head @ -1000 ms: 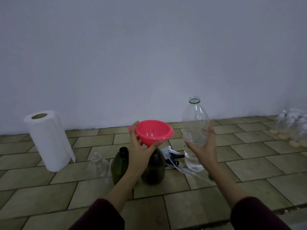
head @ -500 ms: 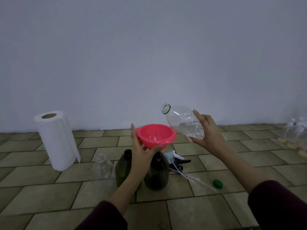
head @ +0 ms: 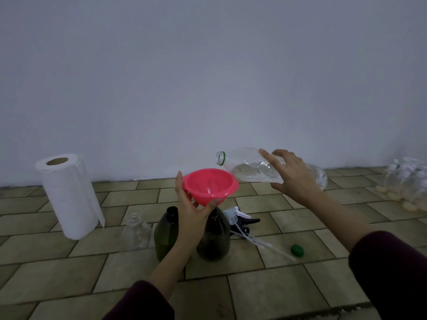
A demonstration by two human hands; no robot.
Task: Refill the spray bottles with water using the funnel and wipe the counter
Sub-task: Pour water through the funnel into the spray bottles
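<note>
Steadying the funnel [head: 209, 185], centre frame, your left hand [head: 193, 212] grips it over a dark bottle [head: 213, 236]; your right hand [head: 292, 175] grasps the tilted water bottle [head: 249, 168], ready to pour.

No readable text or labels.

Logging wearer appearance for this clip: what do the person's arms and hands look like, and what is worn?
Both hands, left hand and right hand, are bare: no gloves, and no rings or watch that I can see. Both forearms are uncovered, with dark maroon sleeves pushed up toward the elbows.
</note>
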